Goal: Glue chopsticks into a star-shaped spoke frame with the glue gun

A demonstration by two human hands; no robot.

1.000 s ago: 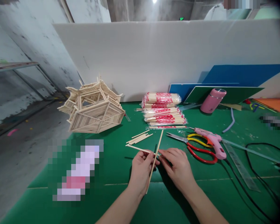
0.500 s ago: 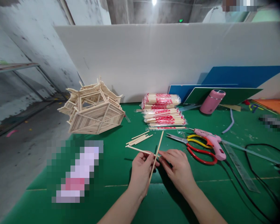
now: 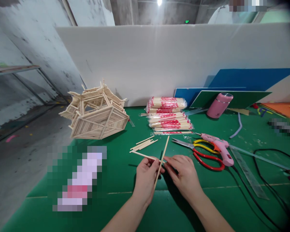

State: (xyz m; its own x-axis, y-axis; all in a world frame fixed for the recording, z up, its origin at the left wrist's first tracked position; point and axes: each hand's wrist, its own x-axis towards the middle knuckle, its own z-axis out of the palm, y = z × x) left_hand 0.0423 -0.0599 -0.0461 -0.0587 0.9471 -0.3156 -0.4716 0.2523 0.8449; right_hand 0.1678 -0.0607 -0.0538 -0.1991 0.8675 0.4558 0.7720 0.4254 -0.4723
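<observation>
long stick (image 3: 165,146) shifted slightly; fingers (image 3: 172,161) hide its middle.

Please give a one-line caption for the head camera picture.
Left hand and right hand pinch two crossed wooden sticks over a green table, near scissors, glue gun and a stick model.

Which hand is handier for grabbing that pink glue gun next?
Right, probably. The glue gun lies beside the scissors, just right of the right hand, which pinches only the short stick at its end. The left hand grips the long stick and would have to cross over.
</observation>
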